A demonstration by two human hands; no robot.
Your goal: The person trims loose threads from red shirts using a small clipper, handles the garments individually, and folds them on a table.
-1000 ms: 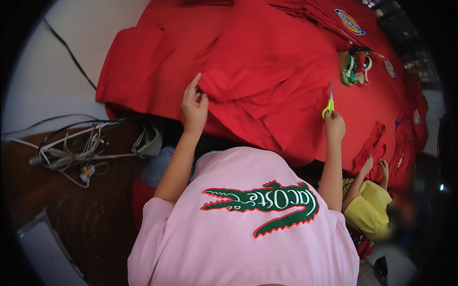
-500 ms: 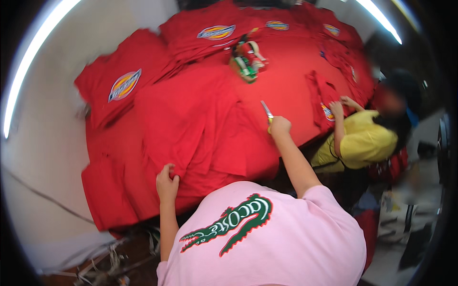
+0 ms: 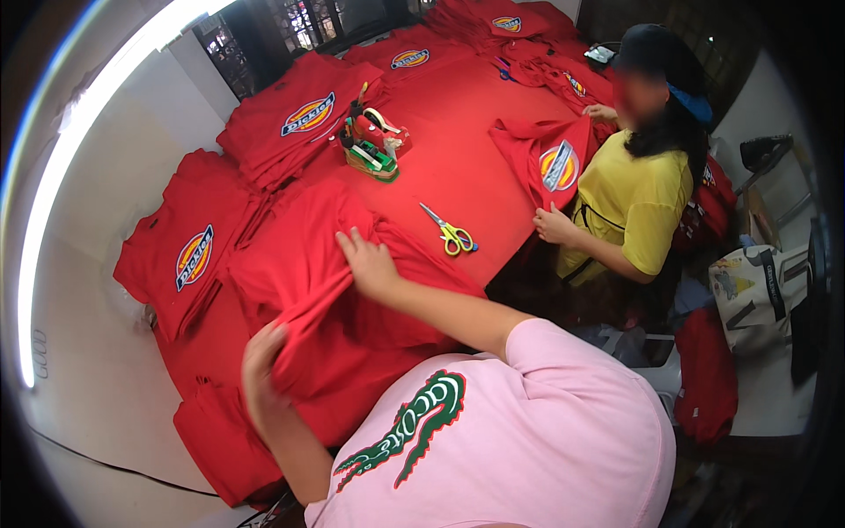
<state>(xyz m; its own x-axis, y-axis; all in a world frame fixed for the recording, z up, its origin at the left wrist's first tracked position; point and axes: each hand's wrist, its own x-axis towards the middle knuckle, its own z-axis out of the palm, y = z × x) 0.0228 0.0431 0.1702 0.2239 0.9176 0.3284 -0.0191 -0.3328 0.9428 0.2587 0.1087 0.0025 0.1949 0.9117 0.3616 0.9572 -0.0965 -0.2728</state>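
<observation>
A plain red shirt point(image 3: 308, 224) lies bunched in front of me, part of its cloth lifted and pulled taut between my hands. My left hand point(image 3: 262, 359), slightly blurred, grips its near edge at the lower left. Up and to the right, my right hand point(image 3: 368, 262) holds the cloth, fingers pointing away from me. Scissors point(image 3: 453, 236) with yellow-green handles lie on the red tabletop beyond my right forearm, blades partly apart. Whatever lies beneath the raised cloth is hidden.
Red shirts with oval badges point(image 3: 194, 257) lie along the left and far sides. A green-based caddy point(image 3: 374, 154) of tools and tape stands mid-table. At the right, a co-worker in a yellow shirt point(image 3: 647, 198) handles a red garment point(image 3: 539, 158). Folded red cloth point(image 3: 216, 431) sits at the near-left corner.
The scissors have left my right hand and now lie on the table. My right hand has moved left onto the shirt, and both hands raise its cloth. The view has shifted.
</observation>
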